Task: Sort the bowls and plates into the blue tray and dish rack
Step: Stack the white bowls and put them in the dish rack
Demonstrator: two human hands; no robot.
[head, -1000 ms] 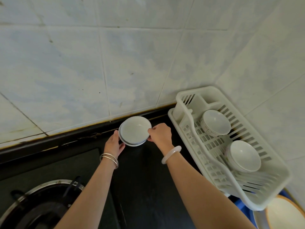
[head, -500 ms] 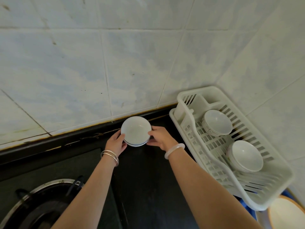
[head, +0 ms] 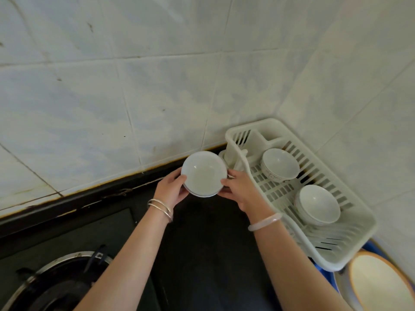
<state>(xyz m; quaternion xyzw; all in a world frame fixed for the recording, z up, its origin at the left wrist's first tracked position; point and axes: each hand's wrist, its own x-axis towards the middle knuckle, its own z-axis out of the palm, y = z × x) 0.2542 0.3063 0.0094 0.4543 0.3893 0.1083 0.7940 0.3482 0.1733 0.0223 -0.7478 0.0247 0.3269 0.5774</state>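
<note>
Where the rims overlap, the number of pieces in the stack of small white dishes (head: 203, 173) cannot be fixed. The left hand (head: 171, 190) and right hand (head: 241, 190) grip its opposite edges over the dark counter (head: 202, 254), just beside the dish rack (head: 235, 136). The fingers beneath are hidden. The rack covers most of the blue tray (head: 330, 276), and the frame edge cuts off the plate (head: 379, 286). Two bowls (head: 280, 166) (head: 318, 204) sit in the rack. The burner (head: 62, 286) is cut off at lower left.

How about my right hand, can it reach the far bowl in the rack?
Probably not yet: the right hand is gripping the stacked dishes with the left hand. Nothing blocks the far bowl in the rack.
</note>
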